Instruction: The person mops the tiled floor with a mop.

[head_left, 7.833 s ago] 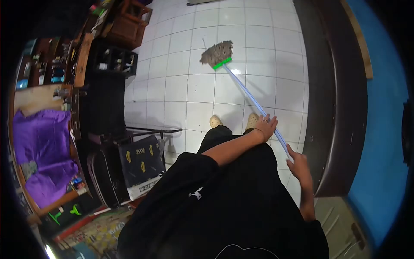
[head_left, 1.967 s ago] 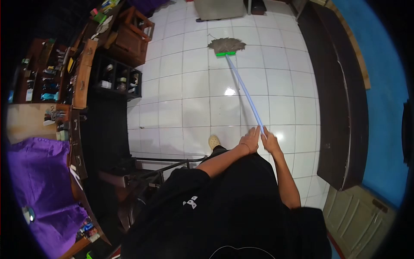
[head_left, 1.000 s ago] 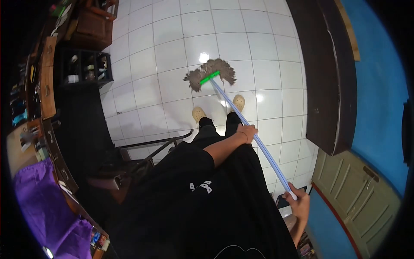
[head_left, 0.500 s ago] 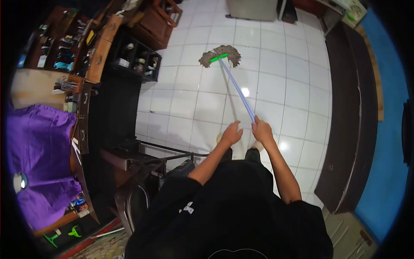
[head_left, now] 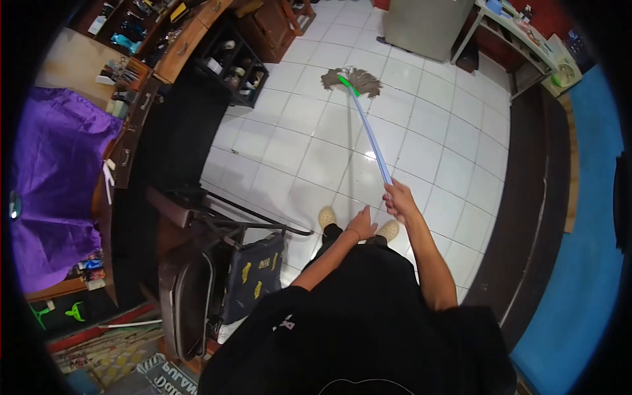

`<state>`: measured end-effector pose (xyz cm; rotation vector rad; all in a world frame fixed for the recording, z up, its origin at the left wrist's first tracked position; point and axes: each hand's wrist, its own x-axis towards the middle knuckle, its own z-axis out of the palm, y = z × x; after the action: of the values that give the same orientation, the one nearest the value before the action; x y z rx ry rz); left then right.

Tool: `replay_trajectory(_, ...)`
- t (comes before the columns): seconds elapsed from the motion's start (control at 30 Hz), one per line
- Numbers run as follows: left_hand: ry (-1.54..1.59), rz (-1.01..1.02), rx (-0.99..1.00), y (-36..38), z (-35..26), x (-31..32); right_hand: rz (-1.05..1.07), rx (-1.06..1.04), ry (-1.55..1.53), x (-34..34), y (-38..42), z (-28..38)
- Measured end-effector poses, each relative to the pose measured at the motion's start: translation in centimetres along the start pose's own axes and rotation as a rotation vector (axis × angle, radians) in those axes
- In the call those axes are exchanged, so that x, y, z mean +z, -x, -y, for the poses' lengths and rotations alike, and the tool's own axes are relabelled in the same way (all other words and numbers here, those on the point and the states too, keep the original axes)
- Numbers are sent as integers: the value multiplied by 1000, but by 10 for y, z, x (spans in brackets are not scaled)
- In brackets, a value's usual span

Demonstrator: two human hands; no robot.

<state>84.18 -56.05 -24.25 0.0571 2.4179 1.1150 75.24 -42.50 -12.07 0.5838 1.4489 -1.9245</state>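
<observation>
A string mop (head_left: 365, 81) with a green clamp and grey strands lies spread on the white tiled floor (head_left: 276, 138). Its pale blue handle (head_left: 372, 138) slants down toward me. My right hand (head_left: 399, 199) is wrapped round the upper end of the handle. My left hand (head_left: 363, 225) hangs just left of it, clear of the handle, with its fingers apart and nothing in them. Both hands are above my feet in beige clogs, and the left clog (head_left: 326, 216) shows beside my left hand.
A folding chair (head_left: 187, 289) and a dark patterned bag (head_left: 253, 276) stand at lower left. Black shelves (head_left: 230, 69) and a drawer cabinet flank the floor on the left. A grey fridge (head_left: 428, 26) is ahead, and a long dark bench (head_left: 526, 197) runs along the right.
The view has turned and shifted, showing more of the fridge, chair and clogs. The mop head has swivelled on the floor. My left hand has moved lower, farther from the handle.
</observation>
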Motion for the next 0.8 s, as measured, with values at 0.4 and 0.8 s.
replay_trajectory(0.4,-620,572,611,-13,-44,43,114,375,-1600,-32,302,-118)
replay_trajectory(0.8,-438,1195,1010,107,-91,71,-905,459,557,54,448,-94)
